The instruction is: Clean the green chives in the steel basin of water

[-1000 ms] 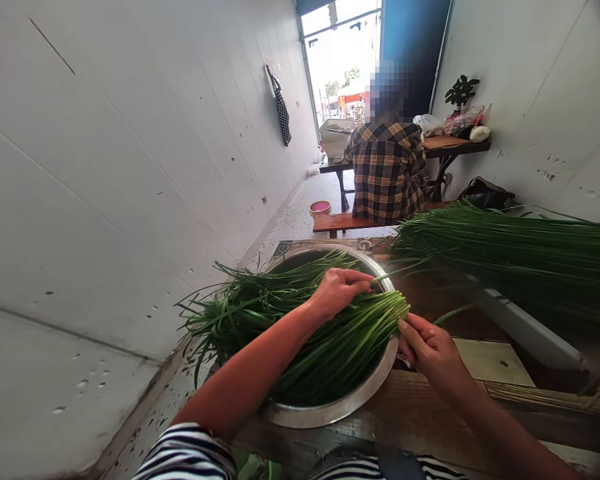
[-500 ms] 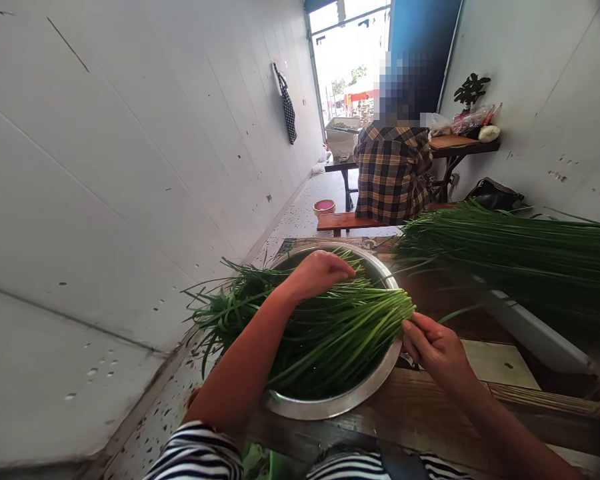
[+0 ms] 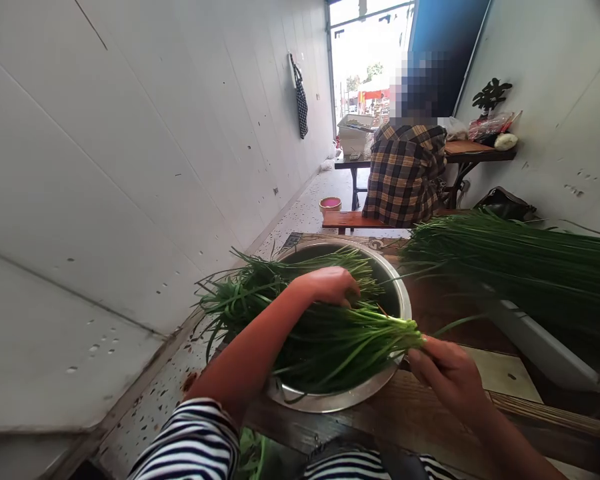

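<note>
A bunch of green chives (image 3: 325, 337) lies across a round metal basin (image 3: 403, 293) on a wooden table (image 3: 420, 407). My left hand (image 3: 327, 285) rests curled on top of the bunch near its middle, fingers bent down into the stalks. My right hand (image 3: 447, 373) is closed around the cut ends of the bunch at the basin's right rim. Leafy tips spill over the basin's left side.
A large heap of long chives (image 3: 520, 267) lies on the table at the right, over a white tray (image 3: 540, 343). Behind, a person in a plaid shirt (image 3: 405, 173) sits on a bench (image 3: 347, 219) at another table. A white wall runs along the left.
My left hand slid left along the bunch, from near the cut ends to its middle. My right hand stayed at the cut ends, now gripping them. The view shifted left.
</note>
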